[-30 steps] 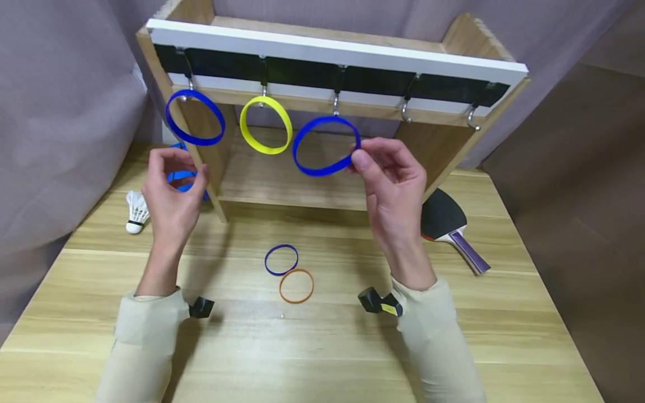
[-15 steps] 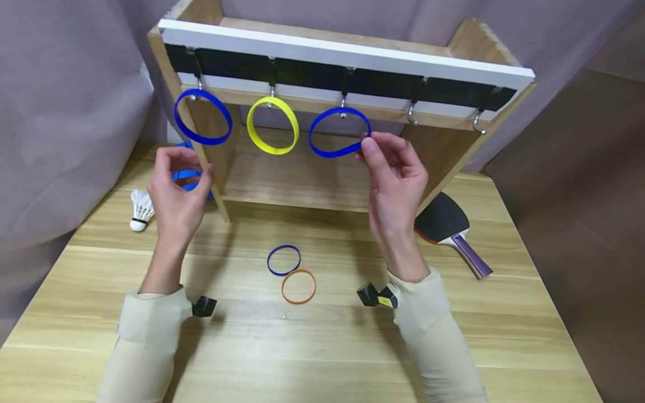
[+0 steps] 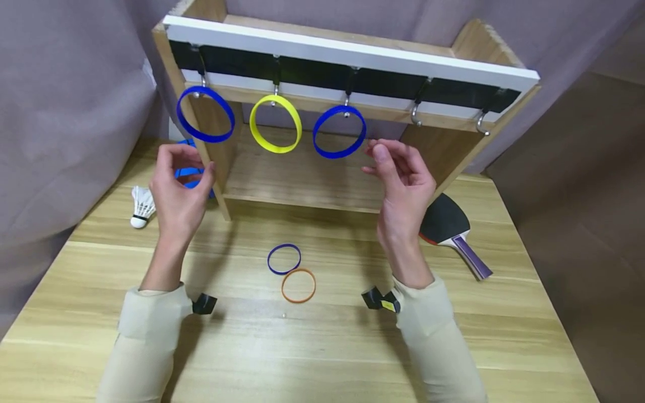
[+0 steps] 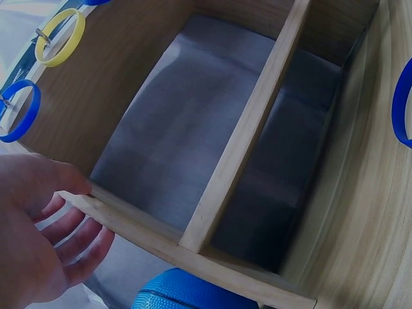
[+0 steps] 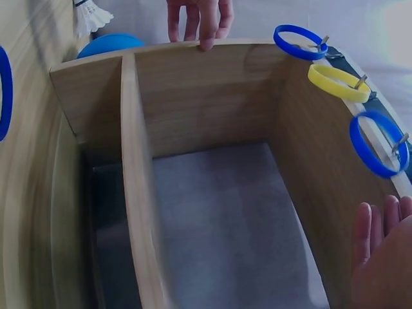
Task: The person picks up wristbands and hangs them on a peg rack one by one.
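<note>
My left hand [image 3: 178,193] grips the left side panel of a wooden shelf [image 3: 297,176], thumb inside and fingers outside in the left wrist view. A blue wristband [image 3: 332,155] hangs from the middle hook [image 3: 347,101]. Just right of it, my right hand [image 3: 403,182] is apart from the band, holding nothing, its fingers loosely bent. A yellow wristband [image 3: 276,148] hangs on the second hook, and another blue wristband [image 3: 205,137] on the leftmost. The two right hooks, such as the end hook [image 3: 481,124], carry nothing.
On the table [image 3: 227,358] lie a dark blue wristband [image 3: 269,258] and an orange wristband [image 3: 299,301], side by side. A shuttlecock [image 3: 143,205] and a blue ball [image 4: 187,290] are left of the shelf. A table tennis bat [image 3: 445,219] lies on its right.
My right hand has brought the blue wristband up onto the middle hook, let go of it and drawn off to the right. The left hand stays on the shelf panel.
</note>
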{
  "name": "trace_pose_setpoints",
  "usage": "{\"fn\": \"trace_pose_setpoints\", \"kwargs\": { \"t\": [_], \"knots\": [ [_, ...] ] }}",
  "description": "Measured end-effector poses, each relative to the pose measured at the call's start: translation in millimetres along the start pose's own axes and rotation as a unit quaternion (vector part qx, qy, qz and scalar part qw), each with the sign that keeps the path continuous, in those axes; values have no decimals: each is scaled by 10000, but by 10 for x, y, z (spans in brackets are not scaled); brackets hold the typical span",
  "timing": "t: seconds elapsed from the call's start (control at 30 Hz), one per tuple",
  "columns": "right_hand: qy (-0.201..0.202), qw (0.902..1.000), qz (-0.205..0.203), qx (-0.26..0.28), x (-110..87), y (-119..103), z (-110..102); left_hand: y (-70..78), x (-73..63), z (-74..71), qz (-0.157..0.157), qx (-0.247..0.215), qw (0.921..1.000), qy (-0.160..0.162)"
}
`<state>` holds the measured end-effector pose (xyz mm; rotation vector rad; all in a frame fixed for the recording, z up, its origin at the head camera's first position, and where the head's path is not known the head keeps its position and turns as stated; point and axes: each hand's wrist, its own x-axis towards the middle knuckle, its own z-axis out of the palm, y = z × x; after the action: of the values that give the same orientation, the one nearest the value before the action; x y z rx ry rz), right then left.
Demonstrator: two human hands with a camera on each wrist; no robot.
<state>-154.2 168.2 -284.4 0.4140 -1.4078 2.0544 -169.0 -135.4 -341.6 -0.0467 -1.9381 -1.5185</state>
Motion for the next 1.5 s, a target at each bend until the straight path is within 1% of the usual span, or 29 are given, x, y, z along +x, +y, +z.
{"fn": "trace_pose_setpoints", "kwargs": {
  "t": [0.13,0.23,0.27,0.3,0.33,0.37,0.4,0.43,0.47,0.53,0.57,0.6,0.63,0.7,0.73,0.8,0.9,0.97,1.07,1.1,1.17,1.23,1.4,1.5],
  "knots": [
    [43,9996,-56,-264,-63,-67,-47,10,3,9,20,-12,10000,-9],
    [-94,9960,-192,-870,-150,-172,-61,17,-3,12,17,-44,10000,-11],
    [-223,9919,-276,-1216,-185,-201,-74,18,-4,13,12,-50,10000,-12],
    [-369,9854,-344,-1624,-225,-223,-92,18,-5,13,10,-43,10000,-14],
    [-565,9753,-422,-2091,-264,-238,-115,17,-4,13,6,-39,10000,-10],
    [-815,9611,-492,-2594,-302,-242,-143,17,-3,12,3,-34,10000,-10],
    [-1092,9423,-543,-3119,-341,-237,-172,17,-1,11,-4,-16,10000,-7],
    [-1397,9175,-582,-3679,-381,-222,-201,18,1,10,-11,6,10000,-2],
    [-1745,8897,-584,-4178,-419,-200,-229,23,3,10,-21,25,10000,6],
    [-2464,8299,-479,-4983,-500,-160,-265,49,2,8,-32,64,10000,21],
    [-2822,8010,-398,-5264,-542,-134,-279,77,-1,8,-37,75,10000,18],
    [-3145,7749,-285,-5475,-584,-101,-294,115,-6,8,-43,85,10000,19],
    [-3438,7524,-130,-5617,-627,-69,-304,161,-13,7,-44,87,10000,14],
    [-3887,7205,204,-5739,-701,9,-324,260,-29,5,-43,89,10000,8],
    [-4062,7082,359,-5764,-732,54,-331,302,-33,4,-62,81,9999,11],
    [-4301,6925,657,-5754,-778,137,-342,369,-41,3,-95,50,9999,16],
    [-4557,6746,1002,-5721,-825,253,-351,396,-47,4,-97,35,9999,21],
    [-4708,6634,1193,-5692,-856,318,-359,367,-45,6,-74,47,10000,17],
    [-4944,6453,1399,-5652,-913,400,-362,249,-29,7,-22,96,9999,30],
    [-5013,6407,1449,-5631,-933,421,-359,197,-19,8,-29,106,9999,41],
    [-5121,6343,1505,-5592,-971,450,-346,103,-1,7,-28,114,9999,52],
    [-5175,6295,1473,-5605,-1002,474,-332,49,12,6,-22,96,9999,57],
    [-5197,6137,1287,-5802,-1038,519,-343,16,19,3,68,41,10000,19],
    [-5142,6065,1290,-5925,-1031,539,-379,0,16,4,71,58,10000,5]
  ]
}}
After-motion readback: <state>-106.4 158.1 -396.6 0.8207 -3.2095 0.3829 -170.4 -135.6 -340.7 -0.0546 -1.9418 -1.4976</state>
